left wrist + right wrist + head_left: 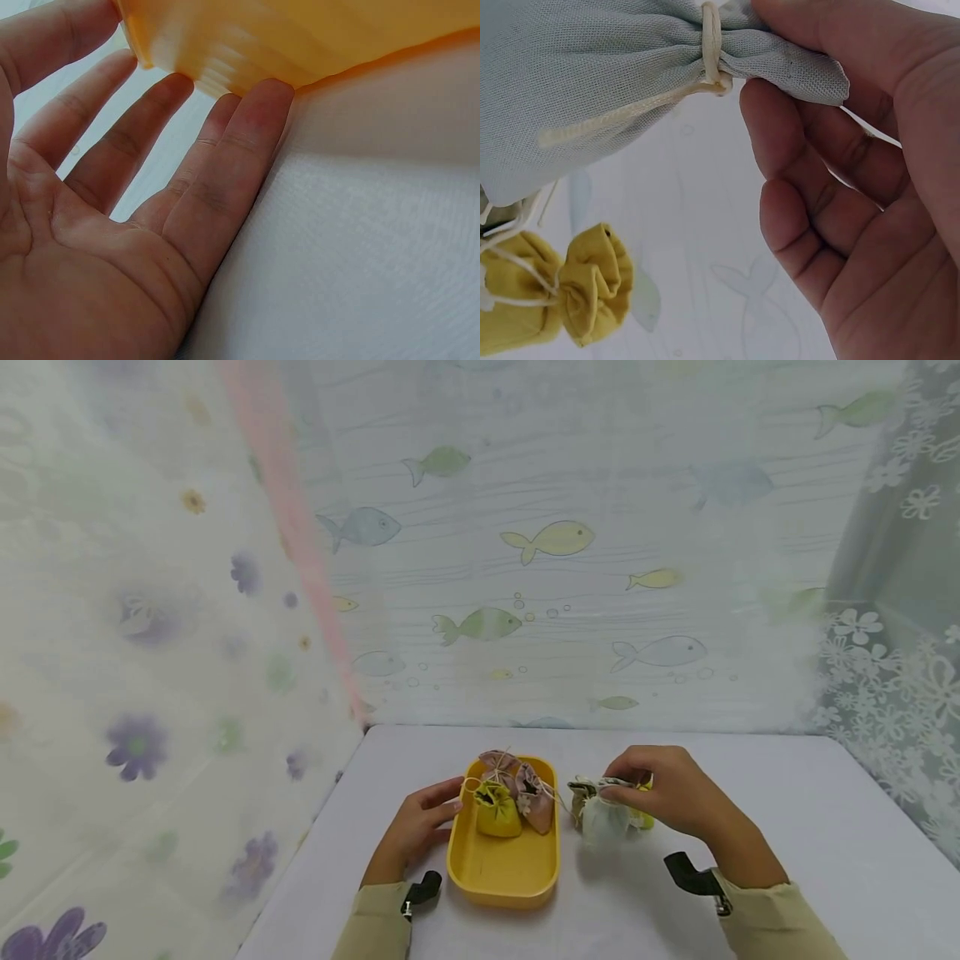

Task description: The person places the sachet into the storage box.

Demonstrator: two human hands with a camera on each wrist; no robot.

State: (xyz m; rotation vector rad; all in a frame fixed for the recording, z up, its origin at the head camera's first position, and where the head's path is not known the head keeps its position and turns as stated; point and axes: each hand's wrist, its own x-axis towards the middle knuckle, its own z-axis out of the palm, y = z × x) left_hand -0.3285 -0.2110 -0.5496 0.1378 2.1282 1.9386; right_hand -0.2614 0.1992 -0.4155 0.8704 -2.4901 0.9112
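Note:
My right hand (678,789) pinches the gathered neck of a pale grey-green drawstring pouch (606,825), tied with a cream cord (712,45). The pouch hangs upright just right of a yellow plastic tray (502,868). Against the tray's left side, the nearly straight fingers of my left hand (414,827) touch its wall. Inside the tray, toward the far end, lie a yellow-green pouch (498,820) and two dusky pink pouches (537,812). Behind the held pouch, partly hidden, are a yellow pouch (596,285) and a darker pouch (577,795).
A white cloth covers the table (315,893). Its far edge meets a hanging sheet printed with fish (558,537). On the left hangs a flowered sheet (138,746), on the right a lacy flower-patterned one (892,693).

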